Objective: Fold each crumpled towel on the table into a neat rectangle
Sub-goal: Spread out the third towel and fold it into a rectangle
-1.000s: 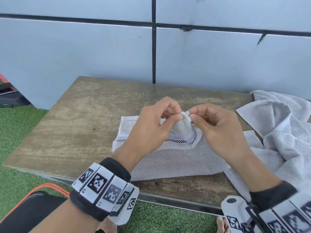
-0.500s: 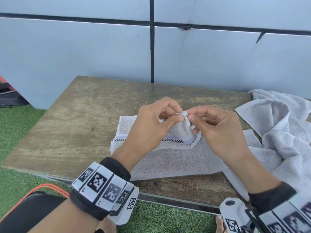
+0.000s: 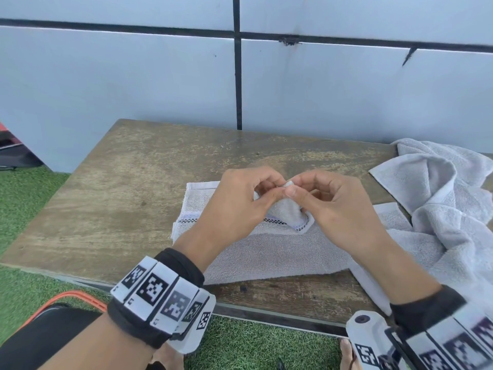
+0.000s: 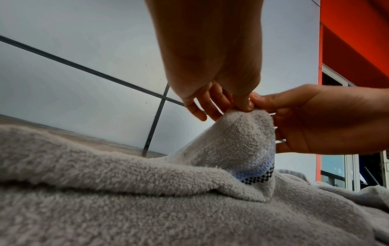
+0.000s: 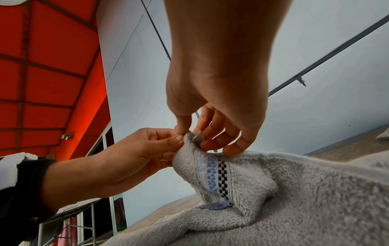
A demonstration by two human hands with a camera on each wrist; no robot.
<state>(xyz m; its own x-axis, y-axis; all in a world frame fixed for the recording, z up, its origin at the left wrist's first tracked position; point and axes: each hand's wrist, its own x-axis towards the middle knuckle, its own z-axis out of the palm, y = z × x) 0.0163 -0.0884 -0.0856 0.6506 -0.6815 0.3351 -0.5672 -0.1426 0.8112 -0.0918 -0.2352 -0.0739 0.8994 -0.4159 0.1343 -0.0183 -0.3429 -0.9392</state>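
Observation:
A grey towel [image 3: 272,252] with a blue and black checked stripe lies partly flat near the front of the wooden table [image 3: 133,198]. One corner of the towel [image 4: 238,133] is lifted into a small peak. My left hand [image 3: 240,206] and my right hand [image 3: 336,206] both pinch the tip of that corner between thumb and fingers, side by side. In the right wrist view the checked stripe [image 5: 219,176] runs down the raised fold of the towel [image 5: 294,199], below the pinching fingertips [image 5: 181,138].
A second, crumpled grey towel [image 3: 442,198] is heaped at the table's right end and spills over its front edge. A pale tiled wall [image 3: 160,76] stands behind the table. Green turf [image 3: 24,193] surrounds it, and an orange-rimmed black object [image 3: 66,303] sits at my lower left.
Both hands have stayed on the lifted corner. The fingertips have drawn closer together on its tip, and the corner has shifted a little.

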